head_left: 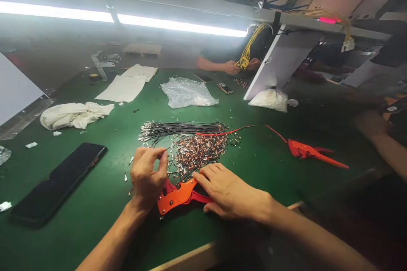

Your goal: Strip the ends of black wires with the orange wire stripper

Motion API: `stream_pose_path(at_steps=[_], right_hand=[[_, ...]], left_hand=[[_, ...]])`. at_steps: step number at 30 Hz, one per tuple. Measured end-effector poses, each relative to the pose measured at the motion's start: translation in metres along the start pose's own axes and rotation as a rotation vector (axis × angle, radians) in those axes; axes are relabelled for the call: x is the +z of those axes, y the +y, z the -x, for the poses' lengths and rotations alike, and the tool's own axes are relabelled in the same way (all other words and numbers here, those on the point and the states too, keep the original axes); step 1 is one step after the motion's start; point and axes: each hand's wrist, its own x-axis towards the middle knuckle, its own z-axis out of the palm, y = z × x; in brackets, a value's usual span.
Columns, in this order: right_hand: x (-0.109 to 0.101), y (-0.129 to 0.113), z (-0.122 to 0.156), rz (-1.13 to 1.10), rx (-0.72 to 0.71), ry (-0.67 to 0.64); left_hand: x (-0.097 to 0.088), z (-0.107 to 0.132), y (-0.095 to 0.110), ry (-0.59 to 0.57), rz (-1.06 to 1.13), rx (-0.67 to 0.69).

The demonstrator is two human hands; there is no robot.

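Orange-and-red wire strippers (178, 197) lie in front of me, and my right hand (227, 190) is wrapped around their handles. At the jaw end, my left hand (148, 173) is closed in a pinch; what sits between its fingertips is too small to make out. Just beyond my hands is a heap of short wire offcuts (200, 152) with copper-coloured ends. Behind the heap lies a bundle of black wires (184, 128) with pale metal terminals at its left end.
A black phone (60, 182) lies at left, near a white cloth (76, 115). Second red pliers (314, 153) lie right, by a red wire (241, 128). A plastic bag (189, 92) and a tied bag (270, 99) are farther back. Across the table, a person's hands hold yellow wires (249, 48).
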Motion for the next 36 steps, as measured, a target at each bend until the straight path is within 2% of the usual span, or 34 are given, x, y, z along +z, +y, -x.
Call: stream_pose_path(at_steps=[5,9,12,15,18,20,24,29,36], right_hand=[[-0.026,0.015,-0.009,-0.296,0.029,0.016],[-0.036,0.030,-0.013,-0.682,0.028,0.071],[-0.030,0.028,-0.018,-0.960,-0.063,0.124],[-0.015,0.020,-0.022,-1.243,-0.112,0.133],[0.003,0.015,-0.023,-1.737,0.003,0.030],[0.012,0.013,-0.023,-1.914,0.070,-0.045],[0.023,0.011,-0.025,-2.049,0.093,-0.107],[0.020,0.007,-0.023,-2.113,0.045,-0.143],[0.017,0.005,-0.020,-2.220,-0.009,-0.249]], left_hand=[[-0.017,-0.006,0.000,0.177,-0.010,-0.049],[-0.020,-0.006,0.004,0.200,0.041,-0.053],[-0.018,-0.002,0.012,0.175,0.085,0.027],[-0.014,0.003,0.021,0.128,0.093,0.064],[-0.012,0.007,0.027,0.056,0.108,0.110],[-0.010,0.009,0.028,0.015,0.110,0.132],[-0.008,0.012,0.029,-0.028,0.112,0.136],[-0.006,0.015,0.033,-0.064,0.131,0.118],[-0.005,0.016,0.034,0.002,0.165,0.024]])
